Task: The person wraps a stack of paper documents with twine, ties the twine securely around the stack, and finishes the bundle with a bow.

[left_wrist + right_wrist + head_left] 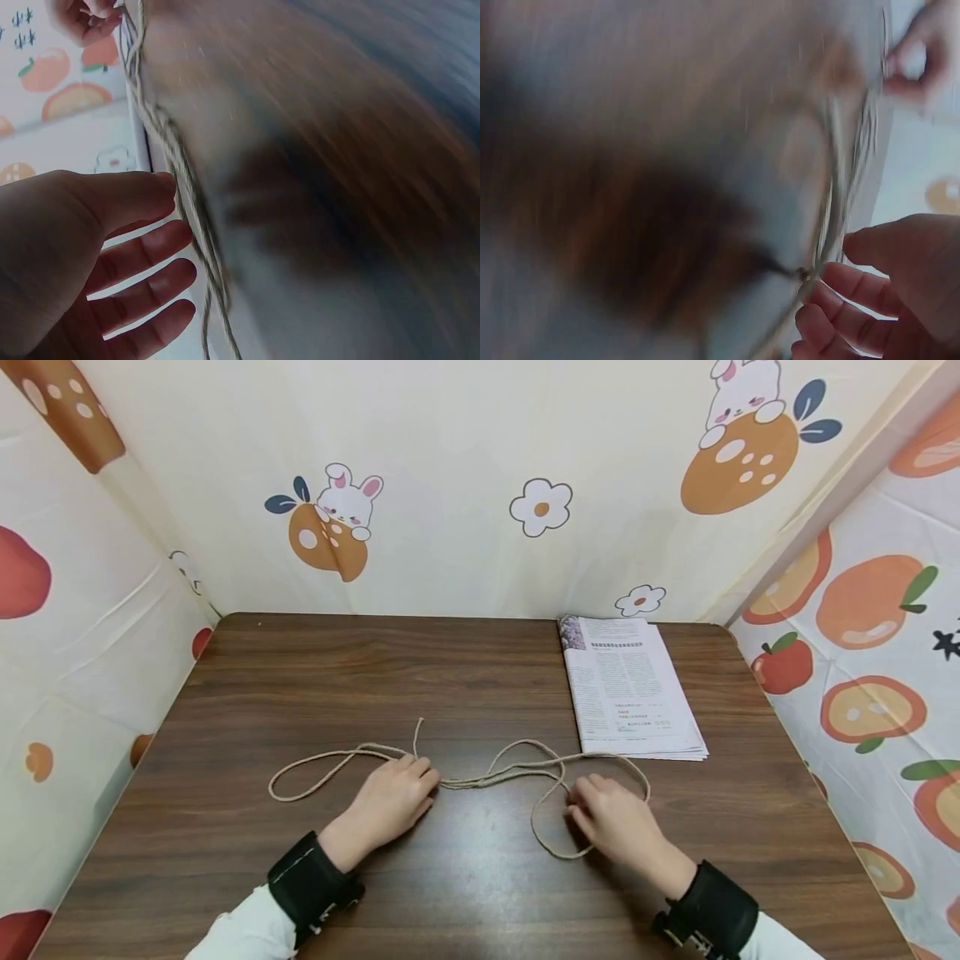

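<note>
The rope [480, 782] lies mid-frame on the counter [262, 668]. Left hand [395, 797] at rope: grip released. Right hand [618, 818], right of centre: grip indeterminable.

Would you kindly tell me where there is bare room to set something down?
The tabletop is bare beyond the rope, left of the printed pages, and nearer the person, between the black wristbands. The middle is crowded: rope loops spread about the left hand and right hand, close to the pages.
</note>
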A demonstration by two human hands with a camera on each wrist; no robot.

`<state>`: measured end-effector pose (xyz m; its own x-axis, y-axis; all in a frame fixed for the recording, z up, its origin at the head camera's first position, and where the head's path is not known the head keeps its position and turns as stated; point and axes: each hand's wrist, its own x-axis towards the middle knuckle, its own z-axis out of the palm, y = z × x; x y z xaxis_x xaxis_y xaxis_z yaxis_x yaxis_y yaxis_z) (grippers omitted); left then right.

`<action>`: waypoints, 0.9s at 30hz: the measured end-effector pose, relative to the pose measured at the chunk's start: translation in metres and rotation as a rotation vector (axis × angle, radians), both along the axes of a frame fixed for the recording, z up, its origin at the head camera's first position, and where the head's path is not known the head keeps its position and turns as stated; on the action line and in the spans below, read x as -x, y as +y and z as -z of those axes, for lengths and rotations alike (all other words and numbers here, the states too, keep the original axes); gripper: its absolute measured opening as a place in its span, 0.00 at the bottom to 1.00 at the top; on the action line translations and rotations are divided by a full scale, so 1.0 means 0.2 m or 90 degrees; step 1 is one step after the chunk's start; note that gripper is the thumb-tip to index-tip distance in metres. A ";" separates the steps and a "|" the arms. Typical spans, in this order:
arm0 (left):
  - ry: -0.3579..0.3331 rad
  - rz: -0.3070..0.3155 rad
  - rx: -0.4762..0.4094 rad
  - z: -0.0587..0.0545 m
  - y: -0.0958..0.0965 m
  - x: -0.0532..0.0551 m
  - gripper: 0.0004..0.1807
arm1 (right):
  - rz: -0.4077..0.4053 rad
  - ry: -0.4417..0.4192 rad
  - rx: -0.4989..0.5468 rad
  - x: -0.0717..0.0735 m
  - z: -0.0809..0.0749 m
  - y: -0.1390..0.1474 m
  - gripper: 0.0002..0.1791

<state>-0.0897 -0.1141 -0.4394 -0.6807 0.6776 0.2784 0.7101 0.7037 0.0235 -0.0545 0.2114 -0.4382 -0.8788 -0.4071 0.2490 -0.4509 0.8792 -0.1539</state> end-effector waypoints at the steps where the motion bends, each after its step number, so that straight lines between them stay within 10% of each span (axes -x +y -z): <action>1: -0.004 0.004 0.001 0.00 0.02 0.00 0.11 | -0.013 0.005 -0.002 -0.02 0.01 -0.03 0.11; 16: 0.011 0.013 0.020 0.03 0.22 0.04 0.09 | -0.093 0.015 -0.048 -0.11 0.07 -0.19 0.17; 27: 0.072 0.015 -0.002 0.08 0.13 0.04 0.03 | 0.005 -0.038 -0.022 -0.06 0.06 -0.02 0.15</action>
<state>-0.0967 -0.0891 -0.4557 -0.6286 0.6919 0.3553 0.7246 0.6869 -0.0557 -0.0424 0.2072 -0.4505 -0.8950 -0.4074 0.1818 -0.4346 0.8882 -0.1492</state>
